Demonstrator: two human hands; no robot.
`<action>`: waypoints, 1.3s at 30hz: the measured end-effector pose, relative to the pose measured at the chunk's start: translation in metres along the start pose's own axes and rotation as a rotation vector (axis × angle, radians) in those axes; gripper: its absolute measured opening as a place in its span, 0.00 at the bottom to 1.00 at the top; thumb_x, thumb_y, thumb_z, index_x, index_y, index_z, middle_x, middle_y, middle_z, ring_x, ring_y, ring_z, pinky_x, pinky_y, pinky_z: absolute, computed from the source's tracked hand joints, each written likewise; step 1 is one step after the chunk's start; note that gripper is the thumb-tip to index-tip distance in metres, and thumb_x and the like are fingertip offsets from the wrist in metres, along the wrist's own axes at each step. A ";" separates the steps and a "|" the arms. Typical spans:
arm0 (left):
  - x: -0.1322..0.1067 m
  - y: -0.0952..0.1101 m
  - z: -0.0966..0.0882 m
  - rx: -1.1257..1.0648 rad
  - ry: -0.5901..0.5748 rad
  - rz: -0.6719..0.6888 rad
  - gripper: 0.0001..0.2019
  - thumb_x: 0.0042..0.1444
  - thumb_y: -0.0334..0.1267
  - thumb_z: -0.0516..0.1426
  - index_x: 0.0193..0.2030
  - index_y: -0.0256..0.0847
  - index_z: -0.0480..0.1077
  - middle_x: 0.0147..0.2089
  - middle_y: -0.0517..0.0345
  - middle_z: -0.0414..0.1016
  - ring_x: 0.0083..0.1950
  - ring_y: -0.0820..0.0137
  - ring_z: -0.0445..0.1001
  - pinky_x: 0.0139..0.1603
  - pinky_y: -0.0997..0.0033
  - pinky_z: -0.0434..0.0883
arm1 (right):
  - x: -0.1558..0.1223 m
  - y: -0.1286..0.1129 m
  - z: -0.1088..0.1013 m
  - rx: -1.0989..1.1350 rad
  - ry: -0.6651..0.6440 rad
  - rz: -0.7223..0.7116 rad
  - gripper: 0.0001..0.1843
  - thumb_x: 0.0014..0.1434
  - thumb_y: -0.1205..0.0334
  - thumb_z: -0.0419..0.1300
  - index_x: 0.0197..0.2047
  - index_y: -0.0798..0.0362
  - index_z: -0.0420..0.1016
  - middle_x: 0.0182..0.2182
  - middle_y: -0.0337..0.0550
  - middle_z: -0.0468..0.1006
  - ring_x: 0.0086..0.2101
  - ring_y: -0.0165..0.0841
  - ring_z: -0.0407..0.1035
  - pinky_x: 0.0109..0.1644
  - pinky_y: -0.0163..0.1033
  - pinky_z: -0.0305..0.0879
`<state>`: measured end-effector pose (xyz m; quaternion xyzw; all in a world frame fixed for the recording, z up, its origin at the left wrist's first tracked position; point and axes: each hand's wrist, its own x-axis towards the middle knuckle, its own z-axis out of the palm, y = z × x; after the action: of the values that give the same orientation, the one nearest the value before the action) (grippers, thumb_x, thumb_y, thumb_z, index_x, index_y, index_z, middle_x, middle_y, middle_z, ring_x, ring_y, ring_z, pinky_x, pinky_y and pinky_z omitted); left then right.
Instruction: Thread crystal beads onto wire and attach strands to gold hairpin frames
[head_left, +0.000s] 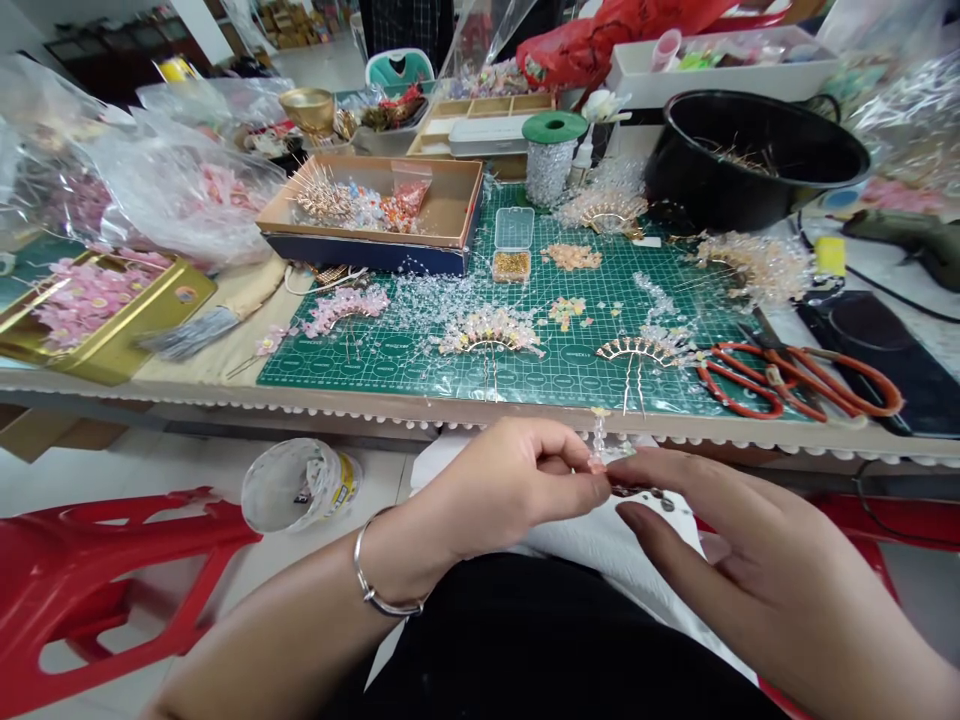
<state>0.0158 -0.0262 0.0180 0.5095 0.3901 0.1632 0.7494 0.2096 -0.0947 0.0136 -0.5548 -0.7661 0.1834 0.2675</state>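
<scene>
My left hand (510,490) is closed in a pinch below the table edge, gripping a small beaded wire piece (598,435) that sticks up between both hands. My right hand (750,550) meets it from the right, thumb and forefinger pinched on the same piece, the other fingers stretched out. A silver bangle sits on my left wrist. On the green cutting mat (570,370) above lie several fan-shaped beaded hair combs (489,335), one pink (346,305), one gold (643,350). Orange-handled scissors (795,380) rest at the mat's right end.
A cardboard box of beads and gold pins (375,205), a small clear bead case (513,245), a silver ribbon spool (551,155), a black pot (750,150) and a gold tin of pink flowers (97,300) crowd the table. Red plastic stools (90,590) and a plastic tub (300,485) stand on the floor.
</scene>
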 end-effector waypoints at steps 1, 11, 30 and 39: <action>-0.001 0.000 0.000 0.025 0.000 -0.006 0.13 0.52 0.43 0.67 0.29 0.38 0.70 0.25 0.67 0.61 0.28 0.76 0.55 0.28 0.72 0.51 | 0.000 -0.001 0.000 -0.012 0.019 -0.036 0.08 0.65 0.62 0.57 0.47 0.44 0.73 0.39 0.42 0.84 0.40 0.41 0.79 0.41 0.44 0.71; -0.008 0.001 0.002 0.065 -0.009 0.002 0.13 0.51 0.44 0.67 0.30 0.39 0.71 0.22 0.70 0.52 0.24 0.77 0.49 0.25 0.71 0.48 | -0.005 -0.003 0.002 0.231 -0.152 0.320 0.09 0.66 0.57 0.54 0.36 0.45 0.74 0.31 0.37 0.80 0.33 0.35 0.75 0.33 0.38 0.68; -0.001 -0.003 -0.006 -0.141 -0.113 -0.068 0.13 0.46 0.42 0.71 0.30 0.36 0.76 0.32 0.60 0.74 0.37 0.71 0.69 0.43 0.72 0.64 | -0.002 0.003 0.003 -0.082 -0.067 -0.184 0.08 0.63 0.71 0.52 0.42 0.48 0.64 0.25 0.35 0.73 0.24 0.31 0.66 0.29 0.37 0.60; -0.002 0.000 -0.006 -0.065 -0.099 -0.041 0.11 0.51 0.41 0.68 0.33 0.38 0.73 0.33 0.61 0.71 0.37 0.72 0.67 0.42 0.71 0.63 | -0.004 0.000 0.004 0.075 -0.071 0.082 0.09 0.61 0.68 0.51 0.32 0.45 0.64 0.20 0.30 0.59 0.19 0.28 0.57 0.21 0.33 0.55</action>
<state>0.0099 -0.0238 0.0182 0.4845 0.3574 0.1351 0.7869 0.2079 -0.0981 0.0099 -0.5687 -0.7442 0.2424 0.2529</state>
